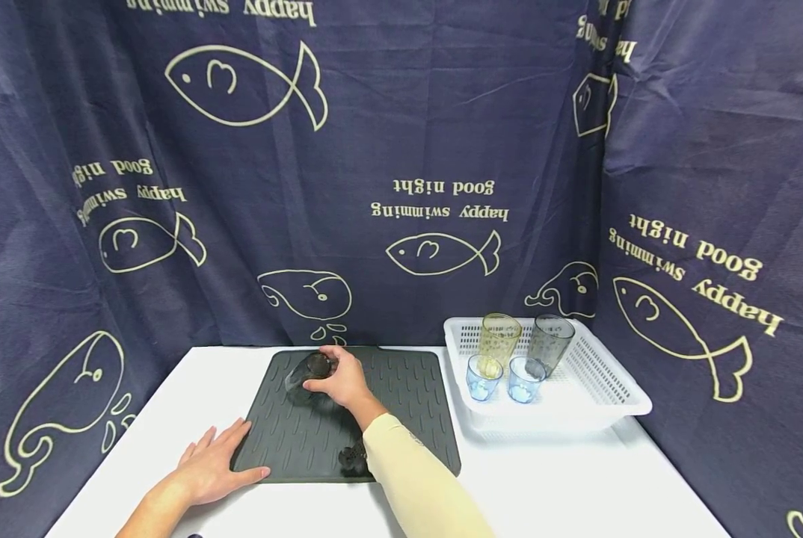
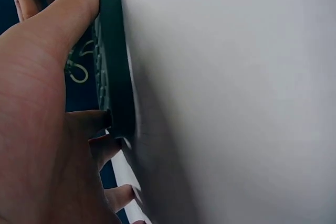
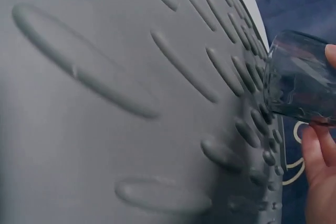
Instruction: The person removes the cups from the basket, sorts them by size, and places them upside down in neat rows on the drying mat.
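Observation:
My right hand (image 1: 344, 381) pinches a dark see-through glass (image 1: 299, 379) between thumb and fingers, at the back left of the dark grey ribbed drying mat (image 1: 401, 403). In the right wrist view one end of the glass (image 3: 299, 80) is at the mat's surface (image 3: 105, 145); whether it touches cannot be told. My left hand (image 1: 209, 467) rests at the mat's front left corner with fingers spread and thumb along its front edge. The left wrist view has the thumb (image 2: 79, 9) against the mat's edge (image 2: 116, 66).
A white slotted basket (image 1: 617, 381) stands right of the mat. It holds a yellow glass (image 1: 499, 336), a grey glass (image 1: 551, 344) and two small blue glasses (image 1: 482, 381). A small black object (image 1: 353, 457) of unclear kind is by the right sleeve. Dark blue curtains (image 1: 374, 149) enclose the white table (image 1: 529, 486).

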Demonstrator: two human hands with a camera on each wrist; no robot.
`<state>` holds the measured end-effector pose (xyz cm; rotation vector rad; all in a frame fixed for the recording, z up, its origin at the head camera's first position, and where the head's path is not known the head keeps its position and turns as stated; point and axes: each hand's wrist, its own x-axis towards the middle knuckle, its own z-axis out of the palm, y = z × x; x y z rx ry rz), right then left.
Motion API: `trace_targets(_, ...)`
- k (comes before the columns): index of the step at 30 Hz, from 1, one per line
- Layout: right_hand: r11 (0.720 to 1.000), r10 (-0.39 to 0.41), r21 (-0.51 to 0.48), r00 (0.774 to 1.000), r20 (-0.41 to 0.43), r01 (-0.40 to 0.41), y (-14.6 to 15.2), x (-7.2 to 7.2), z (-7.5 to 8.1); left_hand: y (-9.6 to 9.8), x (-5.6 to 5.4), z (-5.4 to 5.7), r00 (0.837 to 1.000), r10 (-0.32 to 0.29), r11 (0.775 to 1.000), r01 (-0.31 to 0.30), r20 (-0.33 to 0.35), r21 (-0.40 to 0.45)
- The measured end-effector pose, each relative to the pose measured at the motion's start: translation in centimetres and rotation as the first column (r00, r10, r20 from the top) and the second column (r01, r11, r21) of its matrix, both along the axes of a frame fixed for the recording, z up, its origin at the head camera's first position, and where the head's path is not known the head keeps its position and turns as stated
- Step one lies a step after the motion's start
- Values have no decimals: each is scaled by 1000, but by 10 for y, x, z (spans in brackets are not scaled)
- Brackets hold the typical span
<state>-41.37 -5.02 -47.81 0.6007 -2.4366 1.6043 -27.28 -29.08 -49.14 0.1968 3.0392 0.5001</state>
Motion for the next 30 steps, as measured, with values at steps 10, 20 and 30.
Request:
trace_targets(10,999,-35,-41,999,30,36,-14,2,-4,0,-4,-1,1000,3,1000,-2,17,-22)
trace_targets(20,999,-50,19,999,-23,50,-25,4,-10,1,-3,-1,1000,-1,1000,1,-5,-28)
trace_targets(30,994,-86,-61,995,44,89,-31,12,-12,2,-4,1,1000,4,1000,-4,14,-21)
